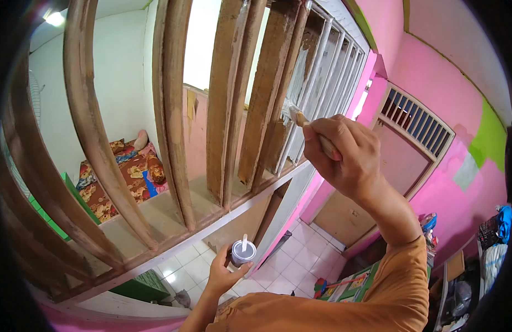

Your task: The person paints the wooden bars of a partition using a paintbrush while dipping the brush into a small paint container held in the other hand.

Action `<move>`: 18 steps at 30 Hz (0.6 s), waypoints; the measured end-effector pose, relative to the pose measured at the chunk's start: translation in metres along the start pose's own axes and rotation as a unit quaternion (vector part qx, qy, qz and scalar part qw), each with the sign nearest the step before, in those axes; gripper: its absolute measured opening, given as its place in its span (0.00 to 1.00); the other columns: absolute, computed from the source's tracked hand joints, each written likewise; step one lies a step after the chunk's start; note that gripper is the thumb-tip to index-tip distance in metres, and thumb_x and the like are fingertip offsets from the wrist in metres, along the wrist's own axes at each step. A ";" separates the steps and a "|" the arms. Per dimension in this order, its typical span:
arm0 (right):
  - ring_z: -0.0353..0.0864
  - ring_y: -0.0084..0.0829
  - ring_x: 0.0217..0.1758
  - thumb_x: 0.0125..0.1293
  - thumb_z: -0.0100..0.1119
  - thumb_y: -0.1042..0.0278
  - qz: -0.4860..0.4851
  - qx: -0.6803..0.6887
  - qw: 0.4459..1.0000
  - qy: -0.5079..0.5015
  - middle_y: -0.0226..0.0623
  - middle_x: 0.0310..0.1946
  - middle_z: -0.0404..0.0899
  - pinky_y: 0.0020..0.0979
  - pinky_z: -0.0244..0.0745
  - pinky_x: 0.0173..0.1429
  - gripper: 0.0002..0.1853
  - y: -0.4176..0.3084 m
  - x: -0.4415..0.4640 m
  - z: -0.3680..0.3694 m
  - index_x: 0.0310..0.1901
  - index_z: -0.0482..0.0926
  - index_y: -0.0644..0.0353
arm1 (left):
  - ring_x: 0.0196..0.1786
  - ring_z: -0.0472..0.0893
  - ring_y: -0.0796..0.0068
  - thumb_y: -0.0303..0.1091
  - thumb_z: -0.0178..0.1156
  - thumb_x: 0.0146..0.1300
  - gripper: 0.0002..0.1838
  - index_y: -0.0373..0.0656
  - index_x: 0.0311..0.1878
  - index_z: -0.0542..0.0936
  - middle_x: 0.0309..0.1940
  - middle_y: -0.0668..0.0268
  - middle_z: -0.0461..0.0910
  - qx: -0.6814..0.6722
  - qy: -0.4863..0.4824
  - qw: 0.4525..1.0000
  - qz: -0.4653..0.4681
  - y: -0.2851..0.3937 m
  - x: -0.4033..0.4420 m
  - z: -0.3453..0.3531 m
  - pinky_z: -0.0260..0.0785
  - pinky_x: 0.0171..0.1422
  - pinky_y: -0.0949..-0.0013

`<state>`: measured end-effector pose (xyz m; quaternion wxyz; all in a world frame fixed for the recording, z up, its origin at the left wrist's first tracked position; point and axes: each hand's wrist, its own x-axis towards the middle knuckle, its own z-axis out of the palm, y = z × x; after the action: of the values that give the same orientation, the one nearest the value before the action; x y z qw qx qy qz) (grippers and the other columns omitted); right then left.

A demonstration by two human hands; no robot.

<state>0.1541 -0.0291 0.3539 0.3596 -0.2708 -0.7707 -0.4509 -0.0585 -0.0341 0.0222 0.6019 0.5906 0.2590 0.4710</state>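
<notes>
My right hand (344, 152) is raised and closed around the handle of a paintbrush (299, 117). The bristles touch, or nearly touch, a partly whitened wooden slat (286, 110). Further right stand slats coated white (329, 74), while those to the left, such as one brown slat (225, 105), are bare wood. Lower down, my left hand (224, 275) is wrapped round a small open can (243, 253) of greyish-white paint. A flat light stick (245, 242) stands up out of it. My right fingertips are partly hidden behind the hand.
A ledge (211, 214) runs under the slats. Behind them lies a patterned brown mattress (128, 182). At the right are a closed door (389, 155) in a pink wall and a rack (469, 271) with bags. White floor tiles (278, 265) show below.
</notes>
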 end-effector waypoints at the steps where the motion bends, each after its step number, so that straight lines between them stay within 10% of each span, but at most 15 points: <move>1: 0.69 0.27 0.16 0.63 0.71 0.76 0.002 -0.012 1.000 0.006 0.30 0.19 0.67 0.32 0.64 0.20 0.12 0.001 0.002 0.000 0.31 0.73 0.55 | 0.59 0.79 0.72 0.27 0.76 0.58 0.35 0.31 0.67 0.70 0.57 0.60 0.79 0.002 0.001 1.000 0.001 -0.003 -0.001 -0.002 0.71 0.62 0.69; 18: 0.72 0.28 0.18 0.66 0.69 0.71 0.043 -0.059 0.991 0.109 0.28 0.20 0.71 0.32 0.68 0.22 0.07 0.034 0.046 0.001 0.36 0.78 0.55 | 0.60 0.80 0.71 0.26 0.75 0.59 0.34 0.31 0.66 0.70 0.56 0.59 0.79 0.033 0.001 0.999 -0.002 -0.006 -0.002 -0.007 0.73 0.64 0.68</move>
<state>0.1519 -0.0087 0.4075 0.4436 -0.2737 -0.6868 -0.5066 -0.0634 -0.0317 0.0153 0.5830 0.6093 0.2762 0.4611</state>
